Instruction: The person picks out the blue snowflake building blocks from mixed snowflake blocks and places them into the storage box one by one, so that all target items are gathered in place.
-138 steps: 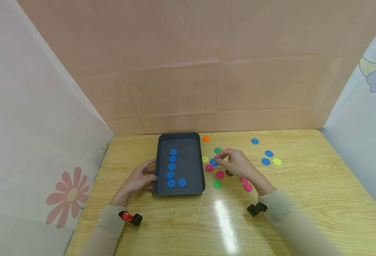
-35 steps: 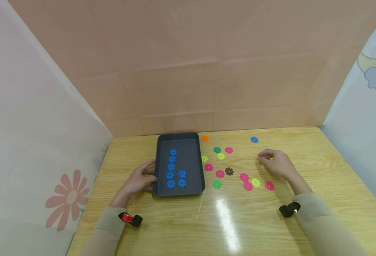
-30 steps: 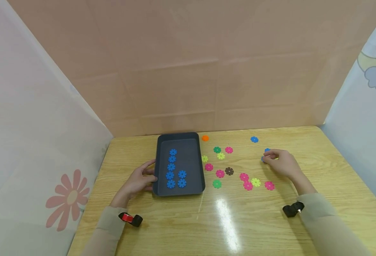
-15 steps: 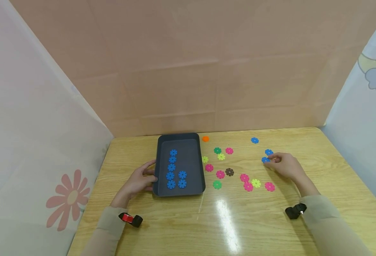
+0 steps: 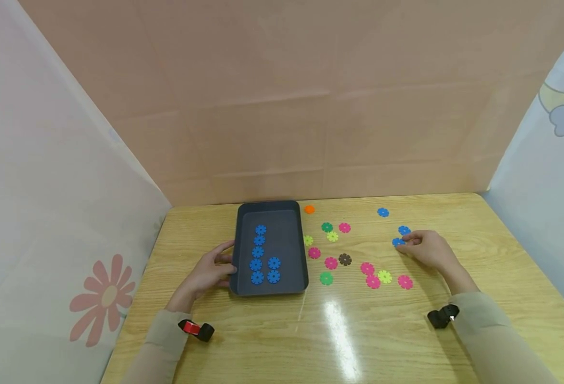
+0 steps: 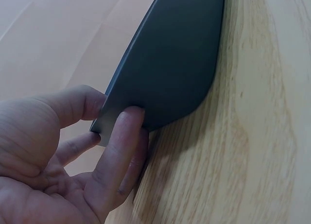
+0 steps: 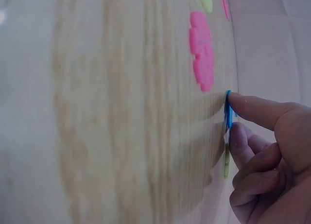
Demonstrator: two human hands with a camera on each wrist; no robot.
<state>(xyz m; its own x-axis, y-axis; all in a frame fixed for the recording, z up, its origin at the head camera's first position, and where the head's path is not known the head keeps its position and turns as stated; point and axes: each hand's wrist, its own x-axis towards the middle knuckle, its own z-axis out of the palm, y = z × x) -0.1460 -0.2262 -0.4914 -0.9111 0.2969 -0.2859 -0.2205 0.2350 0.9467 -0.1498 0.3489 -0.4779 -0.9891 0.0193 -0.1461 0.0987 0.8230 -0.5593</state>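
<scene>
Dark tray (image 5: 288,229), one: wall clamped by fingers of the left hand (image 5: 209,272); seven blue discs (image 5: 257,252) inside, right of those fingers. Notched blue disc (image 5: 397,242), one: pinched in fingers of the right hand (image 5: 429,249), second blue disc (image 5: 404,230) just beyond.

No readable text; no legible numbers, brands
</scene>
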